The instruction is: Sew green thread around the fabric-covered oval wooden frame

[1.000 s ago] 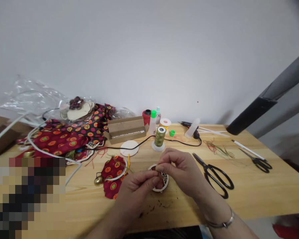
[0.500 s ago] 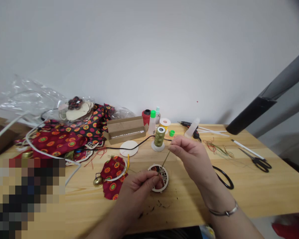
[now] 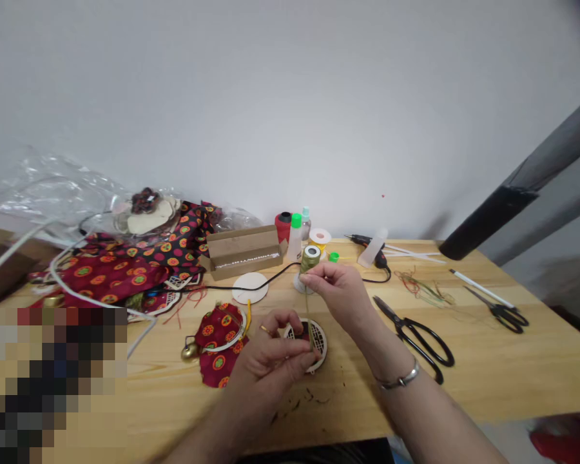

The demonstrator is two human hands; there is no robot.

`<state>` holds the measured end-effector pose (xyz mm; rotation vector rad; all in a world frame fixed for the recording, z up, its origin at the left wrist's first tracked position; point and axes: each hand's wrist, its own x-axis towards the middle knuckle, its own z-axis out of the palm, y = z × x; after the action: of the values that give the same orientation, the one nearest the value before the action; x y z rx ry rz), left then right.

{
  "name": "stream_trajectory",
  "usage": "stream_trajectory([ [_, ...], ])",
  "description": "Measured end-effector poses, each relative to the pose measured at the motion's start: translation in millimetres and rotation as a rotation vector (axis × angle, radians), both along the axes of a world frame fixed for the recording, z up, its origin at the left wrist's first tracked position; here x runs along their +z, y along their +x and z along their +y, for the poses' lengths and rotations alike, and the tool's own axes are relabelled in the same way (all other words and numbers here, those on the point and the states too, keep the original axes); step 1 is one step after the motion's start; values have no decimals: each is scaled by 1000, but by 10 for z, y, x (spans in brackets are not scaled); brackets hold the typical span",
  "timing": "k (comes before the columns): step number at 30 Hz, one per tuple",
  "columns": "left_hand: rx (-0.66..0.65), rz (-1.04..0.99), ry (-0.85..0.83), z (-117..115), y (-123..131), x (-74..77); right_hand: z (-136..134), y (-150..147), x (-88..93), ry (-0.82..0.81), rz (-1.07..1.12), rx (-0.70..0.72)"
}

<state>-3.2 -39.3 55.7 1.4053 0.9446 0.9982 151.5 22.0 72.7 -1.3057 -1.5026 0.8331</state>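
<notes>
Green cord (image 3: pixel 309 322) runs between left hand (image 3: pixel 275 361) and right hand (image 3: pixel 342 293), both pinching it, above bench (image 3: pixel 468 374), toward front edge. Left hand partly hides round lattice frame (image 3: pixel 324 340); cord ends unclear.

Thin olive-green strand (image 3: pixel 308 310), straight and near-upright, in front of a round pale frame (image 3: pixel 319 340) with lattice openwork.

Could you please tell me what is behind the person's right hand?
Behind the right hand stands a green thread spool, its top showing and lower part partly covered. A black cord emerges at the hand's right; whatever lies directly behind the hand cannot be seen.
</notes>
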Motion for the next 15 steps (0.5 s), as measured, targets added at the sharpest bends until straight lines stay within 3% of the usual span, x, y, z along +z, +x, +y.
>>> stream_trajectory([
  [5, 233, -341, -251, 58, 11, -105, 34, 85, -125, 20, -181, -9],
  [10, 395, -492, -383, 144, 20, -70, -118, 127, -18, 125, -290, -157],
  [12, 412, -504, -377, 164, 17, -36, -212, 79, 37, 132, -239, -110],
  [15, 397, -505, -354, 177, 11, 1, -318, -39, 56, 74, -63, 85],
])
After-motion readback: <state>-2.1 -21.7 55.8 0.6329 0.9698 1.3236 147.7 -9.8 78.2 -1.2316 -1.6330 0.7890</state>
